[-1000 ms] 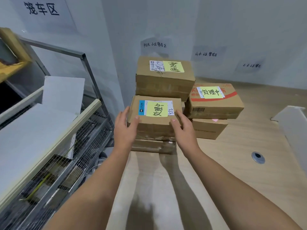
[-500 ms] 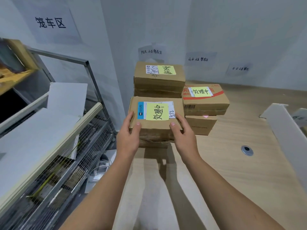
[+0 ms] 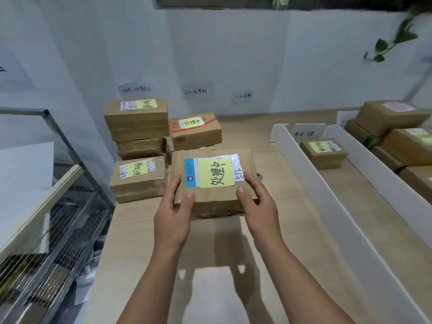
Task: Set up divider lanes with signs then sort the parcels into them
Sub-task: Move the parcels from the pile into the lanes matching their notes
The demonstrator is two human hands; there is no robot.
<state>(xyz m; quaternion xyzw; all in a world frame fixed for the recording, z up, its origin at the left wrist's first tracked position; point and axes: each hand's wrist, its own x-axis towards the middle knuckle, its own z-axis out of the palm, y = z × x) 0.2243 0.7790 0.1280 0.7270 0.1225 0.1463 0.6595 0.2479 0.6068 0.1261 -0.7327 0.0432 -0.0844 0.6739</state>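
I hold a brown cardboard parcel (image 3: 211,183) with a yellow note and a blue-edged label above the wooden table. My left hand (image 3: 174,206) grips its near left corner, my right hand (image 3: 256,199) grips its near right corner. Behind and to the left lies a parcel with a yellow note (image 3: 138,178), a taller stack (image 3: 136,122) and a red-printed parcel (image 3: 195,130). On the right, white divider boards (image 3: 327,197) form lanes. One lane holds a small parcel (image 3: 323,153) below a white sign card (image 3: 308,133).
A metal wire cage cart (image 3: 60,220) with a white board stands at the left, close to the table edge. More parcels (image 3: 397,136) are stacked at the far right beyond the second divider (image 3: 383,174). Paper signs (image 3: 136,90) hang on the back wall.
I have lifted the parcel off the box beneath it and carried it to the right, away from the stacks. My view has swung right, bringing the divider lanes into sight.
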